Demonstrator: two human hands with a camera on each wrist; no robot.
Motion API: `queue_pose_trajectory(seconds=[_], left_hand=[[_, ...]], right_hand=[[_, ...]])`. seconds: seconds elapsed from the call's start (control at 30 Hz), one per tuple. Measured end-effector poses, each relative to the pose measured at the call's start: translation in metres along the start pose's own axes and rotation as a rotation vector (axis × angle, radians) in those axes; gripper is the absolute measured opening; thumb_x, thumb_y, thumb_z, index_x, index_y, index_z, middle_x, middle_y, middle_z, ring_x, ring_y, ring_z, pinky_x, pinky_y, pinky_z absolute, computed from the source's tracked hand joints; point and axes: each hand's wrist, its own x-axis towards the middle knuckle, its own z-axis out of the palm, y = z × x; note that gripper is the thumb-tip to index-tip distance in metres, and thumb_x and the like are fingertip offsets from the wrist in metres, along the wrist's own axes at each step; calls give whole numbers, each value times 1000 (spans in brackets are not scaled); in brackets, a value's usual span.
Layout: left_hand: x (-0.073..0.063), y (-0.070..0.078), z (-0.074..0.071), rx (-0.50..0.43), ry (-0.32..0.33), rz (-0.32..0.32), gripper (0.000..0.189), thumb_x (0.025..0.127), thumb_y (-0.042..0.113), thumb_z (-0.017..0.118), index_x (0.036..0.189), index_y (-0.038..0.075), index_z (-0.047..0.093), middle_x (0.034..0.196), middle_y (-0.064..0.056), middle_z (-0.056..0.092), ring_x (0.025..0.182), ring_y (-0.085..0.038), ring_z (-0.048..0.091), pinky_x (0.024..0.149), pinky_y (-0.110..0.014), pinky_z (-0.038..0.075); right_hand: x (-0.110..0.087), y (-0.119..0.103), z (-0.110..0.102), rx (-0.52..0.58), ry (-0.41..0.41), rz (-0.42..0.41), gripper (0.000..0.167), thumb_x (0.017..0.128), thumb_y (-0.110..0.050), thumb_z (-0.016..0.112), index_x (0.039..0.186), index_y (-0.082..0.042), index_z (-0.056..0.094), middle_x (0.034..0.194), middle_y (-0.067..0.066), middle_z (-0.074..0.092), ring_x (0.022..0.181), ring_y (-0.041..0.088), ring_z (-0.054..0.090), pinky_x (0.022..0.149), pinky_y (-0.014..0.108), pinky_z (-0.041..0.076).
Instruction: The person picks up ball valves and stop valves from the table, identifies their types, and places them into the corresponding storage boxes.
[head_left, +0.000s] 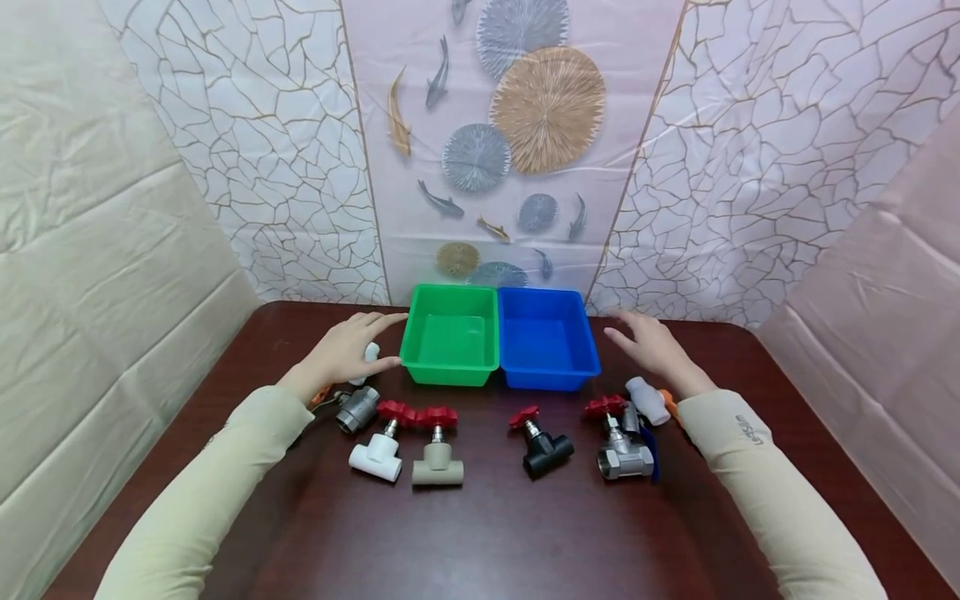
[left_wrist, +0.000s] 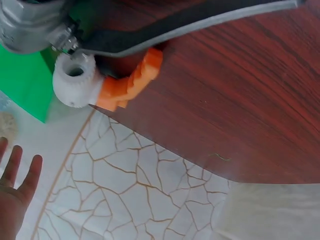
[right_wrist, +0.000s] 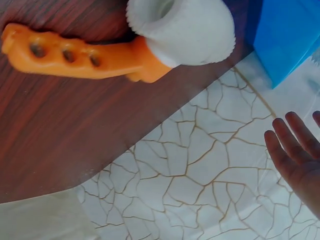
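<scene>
My left hand (head_left: 345,350) is held over the table with fingers extended, its fingertips at the left rim of the green bin (head_left: 450,375); whether they touch is unclear. Partly hidden beneath it lies a white plastic ball valve (left_wrist: 75,87) with an orange handle, beside a metal ball valve (head_left: 358,408) with a black lever. To the right of the blue bin (head_left: 551,381), my right hand (head_left: 652,346) is spread and holds nothing. Near its wrist is another white ball valve (head_left: 648,400), whose orange handle (right_wrist: 80,55) shows in the right wrist view.
In front of the bins lie red-wheeled valves: a white one (head_left: 377,457), a beige one (head_left: 438,465), a black one (head_left: 547,454) and a metal one (head_left: 625,461). A blue-handled metal valve (head_left: 632,419) sits behind the last. Patterned cloth (head_left: 300,208) hangs behind the table.
</scene>
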Motion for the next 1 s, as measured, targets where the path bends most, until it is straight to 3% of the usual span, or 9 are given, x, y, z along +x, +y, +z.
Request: queue_pose_trajectory(seconds=[0.3, 0.57, 0.8, 1.0], left_hand=[[-14, 6, 7, -10, 1, 15, 55, 90, 37, 62, 138, 14, 48, 130, -13, 56, 119, -32, 53, 94, -52, 46], [-29, 15, 11, -31, 37, 64, 50, 89, 35, 63, 133, 13, 54, 125, -11, 60, 114, -31, 56, 91, -51, 47], [-43, 25, 14, -35, 71, 118, 39, 88, 33, 65, 123, 15, 62, 116, -6, 64, 105, -23, 62, 84, -42, 52], [-57, 35, 18, -12, 87, 171, 33, 87, 33, 66, 116, 17, 66, 110, 0, 65, 99, -17, 62, 81, -37, 52]], right_hand=[[0, -13, 4, -18, 12, 5, 37, 99, -24, 49, 124, 2, 57, 119, 25, 61, 105, 39, 59, 87, 54, 47], [3, -31, 5, -40, -17, -48, 39, 98, -25, 50, 124, 4, 57, 123, 24, 60, 112, 40, 57, 92, 55, 45], [2, -50, 10, -132, -42, -139, 37, 96, -24, 54, 122, 3, 59, 118, 22, 62, 105, 36, 61, 88, 50, 49], [0, -68, 13, -124, -69, -176, 38, 95, -24, 56, 122, 2, 59, 122, 22, 61, 119, 40, 54, 97, 54, 44]])
